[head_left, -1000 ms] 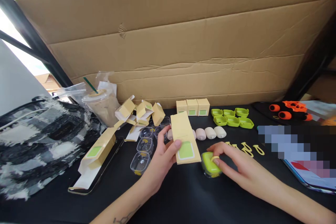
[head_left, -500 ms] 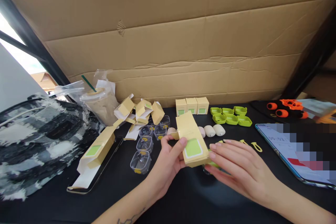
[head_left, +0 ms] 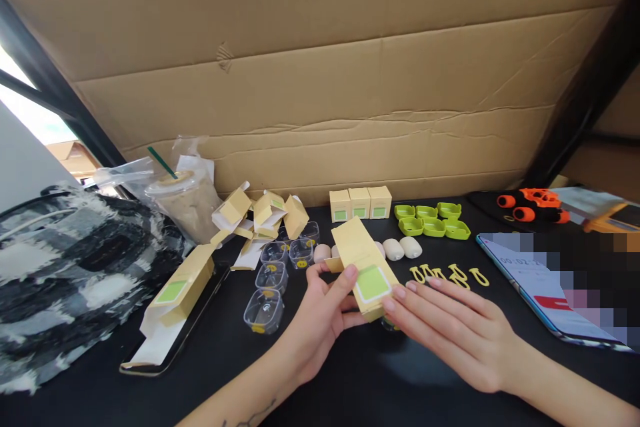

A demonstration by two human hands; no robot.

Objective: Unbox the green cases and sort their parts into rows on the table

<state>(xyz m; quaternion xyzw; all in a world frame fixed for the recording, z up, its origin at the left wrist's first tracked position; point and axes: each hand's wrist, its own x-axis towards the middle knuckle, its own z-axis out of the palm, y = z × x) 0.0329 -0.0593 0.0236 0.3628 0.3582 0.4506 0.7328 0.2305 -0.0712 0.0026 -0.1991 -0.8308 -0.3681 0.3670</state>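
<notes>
A pale yellow cardboard box [head_left: 357,250] with a green label lies tilted in my left hand [head_left: 320,320], thumb on top and fingers underneath. A small flap sticks out at its left side. My right hand [head_left: 455,333] has its fingers stretched out, with the tips against the box's near right end. Beneath these fingertips a bit of a small dark, clear item with yellow [head_left: 390,325] shows; most of it is hidden. Behind the box are rounded off-white pieces [head_left: 393,249], partly covered by it. Yellow loops [head_left: 479,277] lie beyond my right hand.
Clear plastic cups [head_left: 264,310] stand left of my hands. Opened boxes [head_left: 233,207] and three closed boxes [head_left: 380,202] sit behind, with green cases [head_left: 445,227] to their right. An open long box [head_left: 187,280] rests on a dark phone. Another phone [head_left: 540,293] lies right.
The green piece between my right fingers and the box end is out of sight now. My right fingers have moved left and flattened against the box. The view has shifted slightly.
</notes>
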